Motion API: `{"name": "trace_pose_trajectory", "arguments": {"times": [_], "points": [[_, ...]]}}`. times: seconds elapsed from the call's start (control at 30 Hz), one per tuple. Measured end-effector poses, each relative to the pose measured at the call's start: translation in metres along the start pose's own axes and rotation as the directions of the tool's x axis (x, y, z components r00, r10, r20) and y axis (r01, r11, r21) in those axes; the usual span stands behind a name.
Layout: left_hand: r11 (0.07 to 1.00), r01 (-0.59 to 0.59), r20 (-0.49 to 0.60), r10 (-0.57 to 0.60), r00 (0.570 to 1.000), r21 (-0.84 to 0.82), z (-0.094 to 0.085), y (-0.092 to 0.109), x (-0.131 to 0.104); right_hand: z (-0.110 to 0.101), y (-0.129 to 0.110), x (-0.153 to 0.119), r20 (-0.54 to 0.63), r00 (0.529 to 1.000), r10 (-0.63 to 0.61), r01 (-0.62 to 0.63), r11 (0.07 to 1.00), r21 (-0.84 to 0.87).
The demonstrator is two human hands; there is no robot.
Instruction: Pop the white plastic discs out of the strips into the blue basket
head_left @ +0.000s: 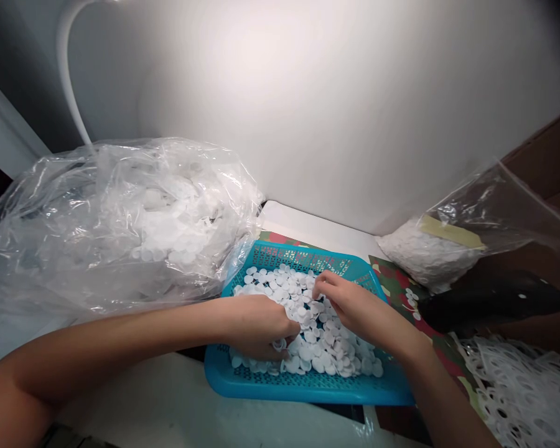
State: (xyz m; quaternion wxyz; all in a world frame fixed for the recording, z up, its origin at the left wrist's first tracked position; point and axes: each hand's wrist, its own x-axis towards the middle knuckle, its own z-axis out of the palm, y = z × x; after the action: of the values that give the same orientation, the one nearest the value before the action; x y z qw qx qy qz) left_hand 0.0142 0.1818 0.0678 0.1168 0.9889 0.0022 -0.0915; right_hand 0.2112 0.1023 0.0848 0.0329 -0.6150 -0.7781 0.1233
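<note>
A blue perforated plastic basket (242, 391) holds a loose layer of small white round discs (324, 354). Over the left part of the basket, my left hand (264, 326) is closed, its curled fingers around a few white pieces just above the discs. My right hand (348, 302) reaches in from the right. Its fingers are bent down and pressed together at the discs near the back of the basket; whatever lies between its fingertips is too small to make out.
A large clear plastic bag (182, 218) of white pieces lies at the left. Another clear bag (429, 255) with a yellow strip stands at the back right, near a black object (494, 302). White ring-shaped scraps (527, 392) pile up at the lower right.
</note>
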Motion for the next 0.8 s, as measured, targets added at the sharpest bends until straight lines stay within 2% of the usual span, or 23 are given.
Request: {"name": "trace_pose_trajectory", "arguments": {"times": [0.2,0.33,0.47,0.57,0.8], "points": [[0.998,-0.010,-0.050,0.013,0.999,0.057,-0.001,0.003,-0.001,-0.010,-0.011,-0.004,-0.078,0.994,-0.071,0.070,0.997,-0.016],[0.997,-0.016,-0.119,0.024,0.993,0.073,0.001,0.004,-0.001,-0.014,-0.026,-0.010,0.058,0.990,-0.131,0.123,0.984,0.131],[0.994,-0.094,-0.146,0.101,0.984,0.060,0.003,0.004,-0.001,-0.008,-0.040,-0.012,0.187,0.956,-0.226,0.181,0.957,0.228],[0.989,-0.134,-0.134,0.140,0.981,0.054,0.003,0.003,-0.001,0.000,-0.044,-0.010,0.199,0.954,-0.223,0.178,0.959,0.221],[0.991,-0.115,-0.114,0.123,0.986,0.071,0.002,0.003,-0.001,0.012,-0.041,-0.010,0.207,0.960,-0.191,0.158,0.973,0.165]]}}
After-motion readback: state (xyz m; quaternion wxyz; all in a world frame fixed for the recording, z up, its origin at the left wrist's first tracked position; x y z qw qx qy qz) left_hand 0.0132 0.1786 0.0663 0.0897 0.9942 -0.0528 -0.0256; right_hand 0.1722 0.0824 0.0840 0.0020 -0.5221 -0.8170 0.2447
